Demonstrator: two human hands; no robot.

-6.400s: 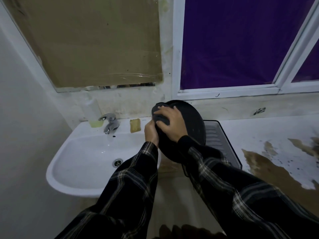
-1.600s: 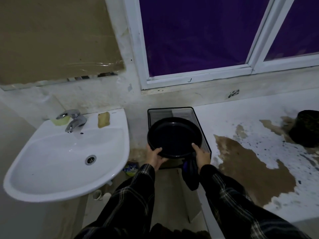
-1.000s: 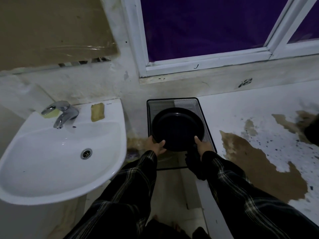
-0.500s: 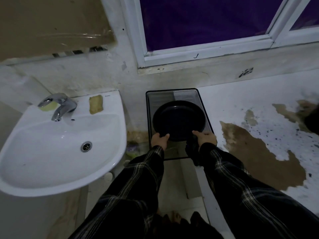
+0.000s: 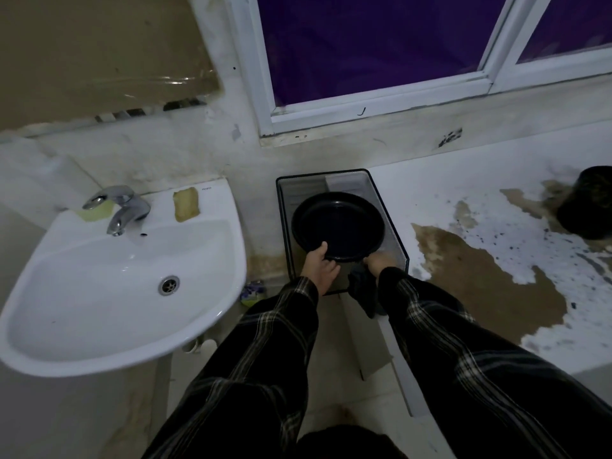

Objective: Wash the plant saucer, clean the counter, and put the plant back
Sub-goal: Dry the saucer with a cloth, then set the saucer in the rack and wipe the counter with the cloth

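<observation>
The round black plant saucer [image 5: 337,225] lies flat over the black mesh basket [image 5: 390,210] between sink and counter. My left hand [image 5: 319,265] grips its near-left rim. My right hand [image 5: 381,261] is at its near-right rim and also holds a dark cloth [image 5: 364,293] that hangs below it. The white counter [image 5: 430,193] to the right carries a large brown dirt smear [image 5: 480,279] and dark specks. The black plant pot [image 5: 587,203] stands at the counter's far right edge of view; its plant is out of frame.
A white sink [image 5: 109,293] with a chrome tap [image 5: 122,207] is at the left, a yellow sponge [image 5: 186,208] on its back ledge. A window frame [image 5: 364,111] runs along the wall behind. Floor clutter [image 5: 251,293] lies below the sink's right edge.
Earlier I held the saucer upright by the sink and rubbed it with the cloth. Since then I carried it right and lowered it flat onto the mesh basket; both hands drew to its near rim.
</observation>
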